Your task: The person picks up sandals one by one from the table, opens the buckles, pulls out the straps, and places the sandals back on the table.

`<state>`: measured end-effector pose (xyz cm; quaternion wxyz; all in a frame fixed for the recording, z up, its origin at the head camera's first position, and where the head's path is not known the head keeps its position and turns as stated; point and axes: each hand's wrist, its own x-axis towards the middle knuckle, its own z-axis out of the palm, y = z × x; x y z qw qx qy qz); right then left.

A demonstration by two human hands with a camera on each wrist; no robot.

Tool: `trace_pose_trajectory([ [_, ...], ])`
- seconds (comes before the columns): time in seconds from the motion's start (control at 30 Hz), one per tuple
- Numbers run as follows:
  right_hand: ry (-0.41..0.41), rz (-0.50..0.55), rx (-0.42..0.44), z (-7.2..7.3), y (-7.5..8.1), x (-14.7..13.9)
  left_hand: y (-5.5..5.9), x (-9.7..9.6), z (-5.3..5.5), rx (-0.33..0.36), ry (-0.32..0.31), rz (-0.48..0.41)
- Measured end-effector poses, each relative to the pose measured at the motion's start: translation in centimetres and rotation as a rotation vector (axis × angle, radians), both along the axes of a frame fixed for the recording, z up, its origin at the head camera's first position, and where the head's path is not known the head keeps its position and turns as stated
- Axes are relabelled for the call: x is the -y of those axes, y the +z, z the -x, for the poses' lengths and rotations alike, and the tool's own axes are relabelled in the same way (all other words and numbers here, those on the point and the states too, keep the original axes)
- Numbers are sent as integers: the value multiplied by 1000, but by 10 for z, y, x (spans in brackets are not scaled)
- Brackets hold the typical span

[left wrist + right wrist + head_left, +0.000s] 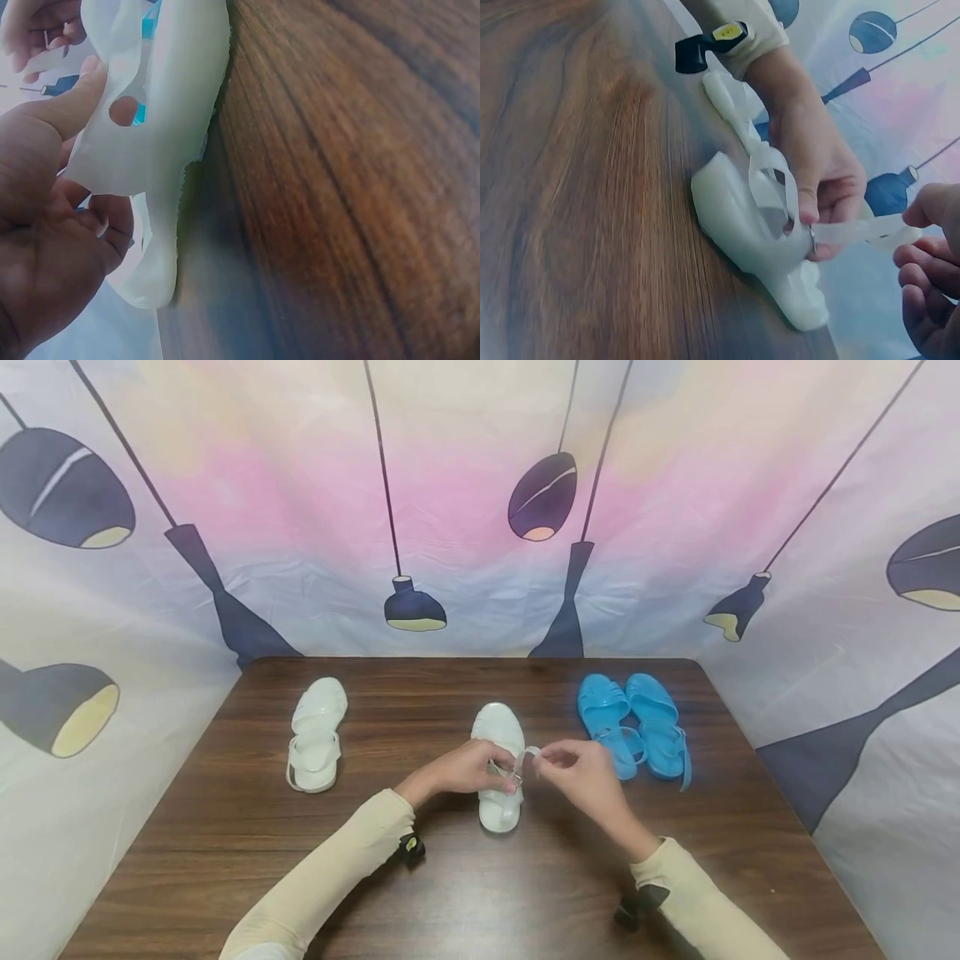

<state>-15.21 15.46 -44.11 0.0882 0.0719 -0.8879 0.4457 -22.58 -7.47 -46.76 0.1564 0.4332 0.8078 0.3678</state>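
Note:
A white jelly sandal (498,725) sits upright in the middle of the table, toe pointing away from me. My left hand (468,767) pinches its ankle strap near a small metal buckle (812,238), thumb on one side and fingers on the other. Through the buckle runs the loose translucent strap (851,229), stretched out to the right. My right hand (588,779) pinches the end of that strap between thumb and index finger. In the left wrist view, the sandal's side (187,82) stands close against the tabletop, with a round hole in the strap piece beside the thumb.
Another white sandal (315,731) stands on the left of the wooden table (420,902). To the right, behind my right hand, are two blue sandals (652,700) side by side. A curtain printed with lamps (465,527) hangs along the far edge and sides.

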Motion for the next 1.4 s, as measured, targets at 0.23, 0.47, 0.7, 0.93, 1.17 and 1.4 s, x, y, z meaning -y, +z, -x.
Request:
trace_pose_trajectory([
  [0.23,20,-55,20,-4,-2,-16,1,0,1,58,-2,-4],
  [0.47,19,-57,64,-10,-11,-27,0,-1,3,88,12,11],
  [0.7,35,-97,142,-18,-21,-32,1,1,4,90,7,20],
  [0.93,57,-117,188,-20,-30,-33,2,3,5,68,-2,24],
  [1.17,83,-142,186,-13,-32,-30,5,9,5,60,36,4],
  [1.4,63,-123,183,2,-24,-9,10,16,5,62,89,-9],
])
